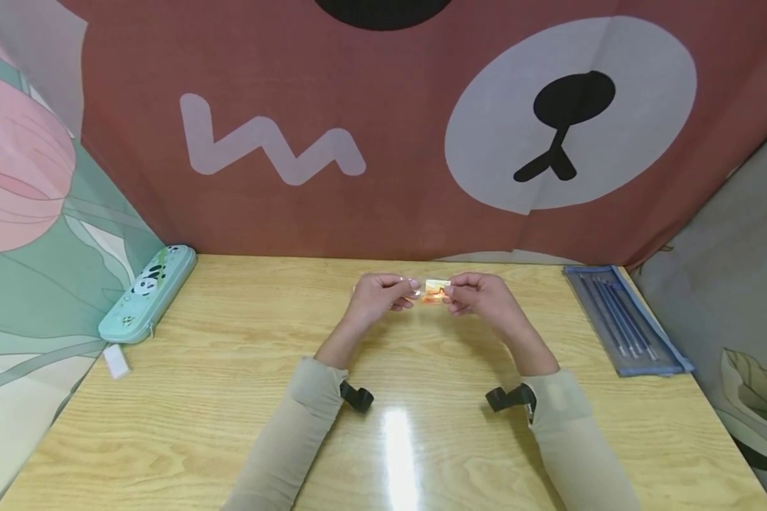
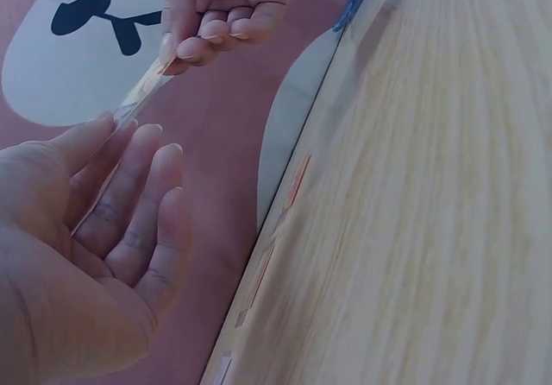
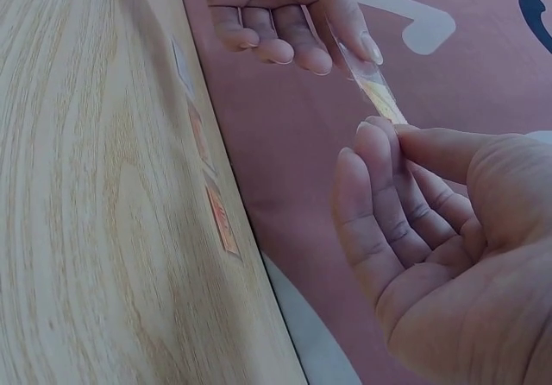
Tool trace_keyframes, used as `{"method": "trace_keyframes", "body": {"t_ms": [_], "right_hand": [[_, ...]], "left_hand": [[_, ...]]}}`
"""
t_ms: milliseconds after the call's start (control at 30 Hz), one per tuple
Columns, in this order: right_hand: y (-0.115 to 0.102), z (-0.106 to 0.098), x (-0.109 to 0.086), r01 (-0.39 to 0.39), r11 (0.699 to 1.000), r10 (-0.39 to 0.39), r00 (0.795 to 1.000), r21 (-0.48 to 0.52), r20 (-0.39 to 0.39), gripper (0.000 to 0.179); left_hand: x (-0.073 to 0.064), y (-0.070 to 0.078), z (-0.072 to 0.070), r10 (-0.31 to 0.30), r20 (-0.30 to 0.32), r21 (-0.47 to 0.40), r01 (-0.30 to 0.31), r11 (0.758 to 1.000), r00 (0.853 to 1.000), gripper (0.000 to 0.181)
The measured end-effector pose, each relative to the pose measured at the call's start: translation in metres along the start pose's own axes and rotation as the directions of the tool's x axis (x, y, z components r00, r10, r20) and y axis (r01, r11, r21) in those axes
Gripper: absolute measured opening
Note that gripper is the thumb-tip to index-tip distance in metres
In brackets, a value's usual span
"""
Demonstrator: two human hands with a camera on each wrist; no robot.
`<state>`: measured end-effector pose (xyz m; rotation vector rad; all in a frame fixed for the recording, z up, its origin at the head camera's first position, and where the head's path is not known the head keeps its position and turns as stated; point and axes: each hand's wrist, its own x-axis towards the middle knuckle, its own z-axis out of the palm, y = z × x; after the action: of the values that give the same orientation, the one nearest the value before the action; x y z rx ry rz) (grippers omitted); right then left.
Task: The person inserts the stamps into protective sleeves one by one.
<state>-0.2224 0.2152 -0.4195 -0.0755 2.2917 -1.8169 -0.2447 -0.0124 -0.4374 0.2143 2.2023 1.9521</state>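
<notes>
A small, thin strip of clear plastic with an orange-and-yellow printed picture (image 1: 434, 291) is held up between both hands over the back of the table. My left hand (image 1: 380, 294) pinches its clear end between thumb and index finger. At the printed end, my right hand (image 1: 486, 294) pinches it the same way. The left wrist view shows the strip (image 2: 145, 90) nearly edge-on, the other fingers of both hands loosely bent below it. Below the hands, small flat orange-printed pieces (image 3: 222, 217) lie in a row along the table's back edge, mostly hidden by the hands in the head view.
On the wooden table (image 1: 230, 426), a light-blue panda pencil case (image 1: 150, 294) lies at the far left, a small white block (image 1: 116, 361) beside it. A blue-edged mesh pouch with several pencils (image 1: 626, 323) lies at the right. A brown printed cloth (image 1: 294, 220) hangs behind.
</notes>
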Motion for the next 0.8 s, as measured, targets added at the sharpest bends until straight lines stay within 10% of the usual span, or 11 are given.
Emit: {"method": "trace_keyframes", "body": {"t_ms": [800], "right_hand": [[-0.0003, 0.0009, 0.0002, 0.015, 0.997, -0.013, 1.000, 0.074, -0.020, 0.033]], "left_hand": [[-0.0009, 0.0001, 0.0029, -0.013, 0.041, 0.020, 0.012, 1.000, 0.999, 0.029]]}}
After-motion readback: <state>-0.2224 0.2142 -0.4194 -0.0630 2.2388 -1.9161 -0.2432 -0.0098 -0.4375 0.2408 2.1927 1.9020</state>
